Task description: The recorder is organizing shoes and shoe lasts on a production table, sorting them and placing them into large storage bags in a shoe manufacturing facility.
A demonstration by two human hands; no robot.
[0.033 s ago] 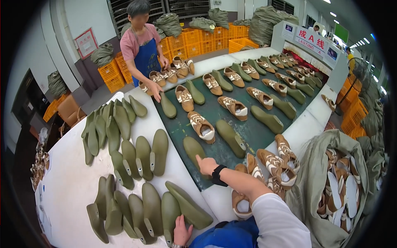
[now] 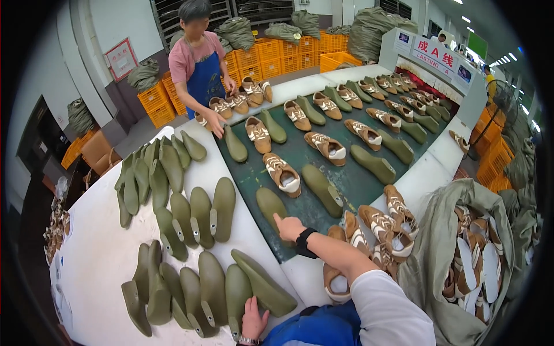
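Observation:
My right hand [image 2: 290, 227] reaches over the near left corner of the dark green belt [image 2: 262, 173]. Its index finger lies along an olive-green shoe last [image 2: 271, 203], and the other fingers close in at the last's near end, partly hidden. Low on the white table, my left hand [image 2: 253, 321] rests against the side of another green shoe last [image 2: 238, 294], thumb spread apart. A tilted shoe last [image 2: 262, 282] lies just right of that one. Beyond my right hand, a brown sneaker upper [image 2: 281, 174] with white stripes and a second last [image 2: 321, 190] lie on the belt.
More lasts [image 2: 210, 285] stand in rows on the white table [image 2: 98, 254]. Brown shoes [image 2: 378, 222] are heaped by my right forearm, beside a grey sack [image 2: 424, 271] of uppers. Across the belt, a co-worker in a blue apron [image 2: 206, 86] touches a last [image 2: 235, 144]. Orange crates [image 2: 277, 55] stand behind.

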